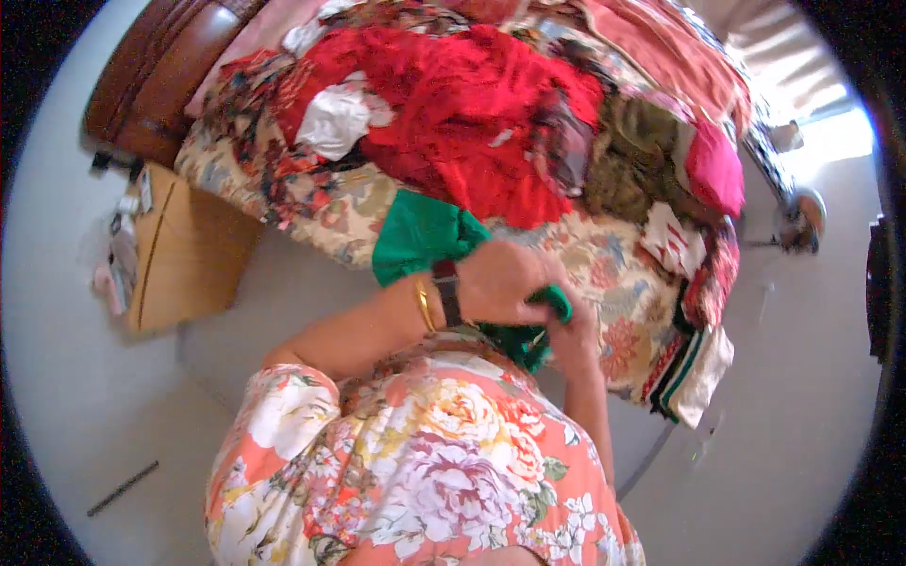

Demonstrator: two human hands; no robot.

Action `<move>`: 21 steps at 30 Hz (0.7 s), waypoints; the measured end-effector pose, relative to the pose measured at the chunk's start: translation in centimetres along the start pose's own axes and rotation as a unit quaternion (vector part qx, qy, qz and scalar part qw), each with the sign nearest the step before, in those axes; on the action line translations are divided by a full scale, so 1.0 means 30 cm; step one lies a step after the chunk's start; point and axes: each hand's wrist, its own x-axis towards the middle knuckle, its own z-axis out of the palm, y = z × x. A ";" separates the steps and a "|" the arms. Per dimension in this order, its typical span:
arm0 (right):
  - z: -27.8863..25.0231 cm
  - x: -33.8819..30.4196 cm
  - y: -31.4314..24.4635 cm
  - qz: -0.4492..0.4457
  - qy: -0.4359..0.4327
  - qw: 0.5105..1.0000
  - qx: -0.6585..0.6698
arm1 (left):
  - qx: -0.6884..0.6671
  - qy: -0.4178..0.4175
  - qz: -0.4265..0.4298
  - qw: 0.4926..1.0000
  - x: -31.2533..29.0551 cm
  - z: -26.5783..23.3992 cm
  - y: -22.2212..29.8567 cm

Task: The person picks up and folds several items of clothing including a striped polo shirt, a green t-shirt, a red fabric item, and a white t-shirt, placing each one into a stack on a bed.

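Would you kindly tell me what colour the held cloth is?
The held cloth is green, clearest in the head view.

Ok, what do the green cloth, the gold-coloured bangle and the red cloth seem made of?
Green cloth: probably smooth woven fabric, fibre unclear; its face looks even and bends in soft folds. Gold-coloured bangle: likely polished metal, judging by its yellow shine; solid or plated, I can't tell. Red cloth: seemingly thin, soft fabric, since it crumples into many folds.
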 end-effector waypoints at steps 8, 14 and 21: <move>-0.420 -0.080 -0.175 -0.183 0.162 0.969 -0.033 | 0.216 0.086 -0.024 0.972 0.166 -0.059 -0.005; -0.639 -0.080 -0.143 -0.189 0.189 0.963 -0.024 | 0.328 0.062 -0.006 0.943 0.278 -0.209 0.074; -0.857 -0.106 -0.117 -0.186 0.319 0.928 -0.038 | 0.301 0.082 0.044 0.949 0.332 -0.384 0.114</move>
